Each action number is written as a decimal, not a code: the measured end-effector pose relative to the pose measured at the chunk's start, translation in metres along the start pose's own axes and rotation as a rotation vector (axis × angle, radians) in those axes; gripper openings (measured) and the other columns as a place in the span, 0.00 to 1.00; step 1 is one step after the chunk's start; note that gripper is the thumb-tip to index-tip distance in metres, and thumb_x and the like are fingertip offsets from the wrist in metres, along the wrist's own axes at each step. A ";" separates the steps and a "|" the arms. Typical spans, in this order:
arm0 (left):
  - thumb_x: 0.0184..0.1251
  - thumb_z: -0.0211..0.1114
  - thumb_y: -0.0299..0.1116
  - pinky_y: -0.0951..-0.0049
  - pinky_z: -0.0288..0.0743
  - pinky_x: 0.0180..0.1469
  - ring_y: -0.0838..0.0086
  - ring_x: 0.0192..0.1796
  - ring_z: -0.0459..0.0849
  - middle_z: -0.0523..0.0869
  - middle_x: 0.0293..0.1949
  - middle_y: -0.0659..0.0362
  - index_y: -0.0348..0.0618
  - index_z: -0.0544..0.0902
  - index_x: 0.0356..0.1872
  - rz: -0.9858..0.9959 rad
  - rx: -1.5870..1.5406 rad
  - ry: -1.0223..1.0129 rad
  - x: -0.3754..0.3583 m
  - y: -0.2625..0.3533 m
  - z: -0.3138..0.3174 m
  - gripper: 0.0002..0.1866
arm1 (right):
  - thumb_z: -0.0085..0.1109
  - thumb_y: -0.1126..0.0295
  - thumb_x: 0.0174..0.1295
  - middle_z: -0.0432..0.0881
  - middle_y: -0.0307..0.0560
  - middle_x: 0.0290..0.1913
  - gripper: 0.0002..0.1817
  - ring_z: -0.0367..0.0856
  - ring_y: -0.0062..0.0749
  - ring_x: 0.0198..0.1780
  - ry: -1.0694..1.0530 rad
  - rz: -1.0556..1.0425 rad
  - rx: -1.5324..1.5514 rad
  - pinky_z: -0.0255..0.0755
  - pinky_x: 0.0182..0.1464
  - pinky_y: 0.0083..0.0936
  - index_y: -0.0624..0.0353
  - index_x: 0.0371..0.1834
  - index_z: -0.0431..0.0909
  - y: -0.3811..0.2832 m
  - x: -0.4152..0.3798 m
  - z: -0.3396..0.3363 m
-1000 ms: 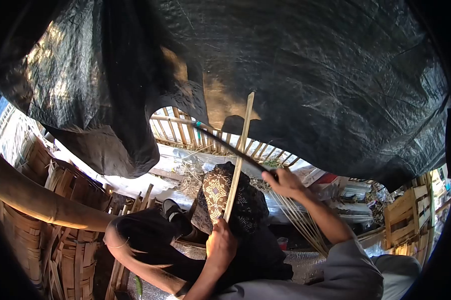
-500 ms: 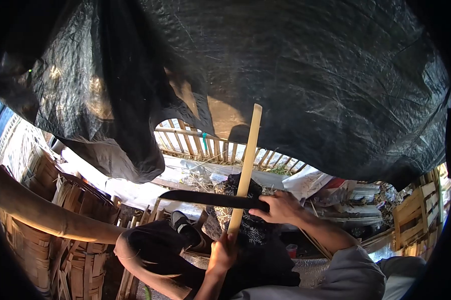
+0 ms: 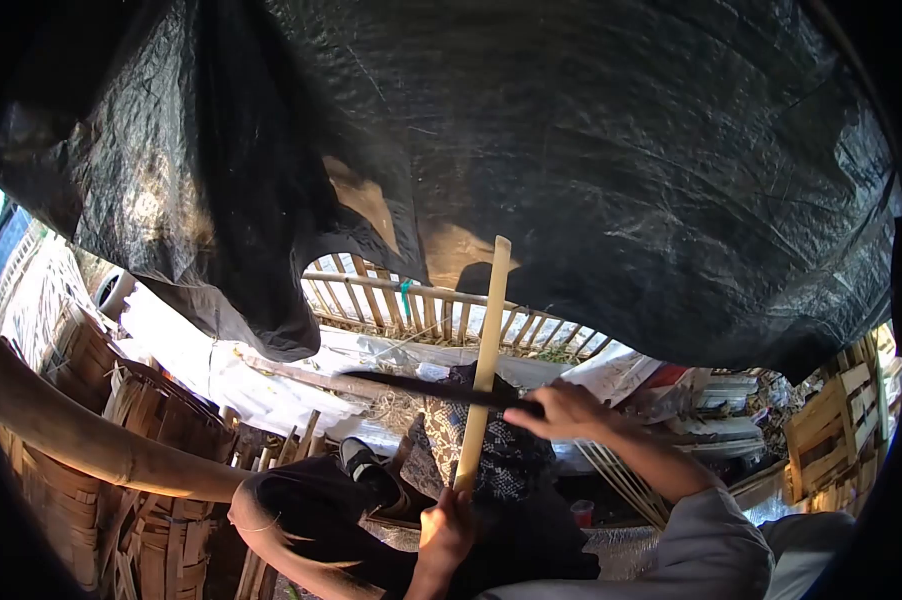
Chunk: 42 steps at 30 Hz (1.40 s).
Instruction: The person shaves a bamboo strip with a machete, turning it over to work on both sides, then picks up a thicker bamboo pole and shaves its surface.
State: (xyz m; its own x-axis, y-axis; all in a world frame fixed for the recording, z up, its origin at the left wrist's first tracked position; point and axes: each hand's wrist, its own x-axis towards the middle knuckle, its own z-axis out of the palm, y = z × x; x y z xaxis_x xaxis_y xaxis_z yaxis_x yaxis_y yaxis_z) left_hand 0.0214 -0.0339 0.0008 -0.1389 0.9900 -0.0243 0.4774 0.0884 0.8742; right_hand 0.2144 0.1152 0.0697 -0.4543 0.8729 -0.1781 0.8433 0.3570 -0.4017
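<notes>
A long pale bamboo strip stands nearly upright in front of me, its top leaning slightly right. My left hand is closed around its lower end. My right hand grips the handle of a machete, whose dark blade points left and lies across the strip around its middle. The blade is a little blurred. Behind the strip is a dark patterned cloth over or near my lap; what lies under it is hidden.
A large black plastic sheet hangs overhead and in front. A thick bamboo pole curves along the left, near woven bamboo baskets. Beyond the sheet runs a slatted bamboo fence. Thin strips lie below my right forearm.
The bamboo strip has dropped slightly and shifted left. The machete blade has tilted and now meets it closer to mid-length. Both hands keep their grip, with the left a little lower.
</notes>
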 end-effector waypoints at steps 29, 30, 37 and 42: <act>0.67 0.51 0.28 0.54 0.70 0.25 0.49 0.28 0.82 0.80 0.27 0.40 0.30 0.68 0.52 0.204 0.039 -0.032 -0.008 0.009 -0.004 0.15 | 0.61 0.57 0.58 0.81 0.56 0.34 0.26 0.82 0.50 0.31 0.540 0.071 0.111 0.77 0.30 0.39 0.48 0.60 0.69 -0.013 -0.121 0.099; 0.69 0.49 0.26 0.57 0.65 0.23 0.50 0.23 0.79 0.76 0.20 0.42 0.32 0.69 0.46 0.148 -0.063 -0.097 -0.007 0.013 -0.010 0.10 | 0.61 0.56 0.58 0.82 0.54 0.31 0.27 0.83 0.48 0.29 0.512 0.056 0.140 0.76 0.29 0.37 0.50 0.60 0.69 -0.008 -0.121 0.100; 0.68 0.53 0.25 0.62 0.63 0.20 0.52 0.19 0.75 0.74 0.17 0.45 0.29 0.68 0.43 0.452 -0.006 -0.027 0.004 -0.015 -0.003 0.09 | 0.61 0.53 0.58 0.80 0.45 0.18 0.23 0.82 0.43 0.22 0.503 0.012 0.324 0.76 0.25 0.34 0.55 0.50 0.75 -0.014 -0.115 0.084; 0.66 0.53 0.23 0.55 0.64 0.19 0.45 0.18 0.75 0.73 0.15 0.42 0.29 0.66 0.40 0.401 -0.004 -0.051 0.007 0.008 -0.001 0.08 | 0.56 0.41 0.56 0.78 0.47 0.15 0.27 0.82 0.45 0.19 0.418 0.042 -0.060 0.76 0.22 0.36 0.54 0.44 0.78 -0.003 -0.093 0.065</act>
State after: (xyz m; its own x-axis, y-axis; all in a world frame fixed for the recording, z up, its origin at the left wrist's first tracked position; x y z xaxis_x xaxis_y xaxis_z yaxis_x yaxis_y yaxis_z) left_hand 0.0231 -0.0270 0.0078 0.1013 0.9501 0.2950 0.4815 -0.3063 0.8212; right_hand 0.2351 0.0115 0.0294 -0.2741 0.9425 0.1911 0.8797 0.3260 -0.3462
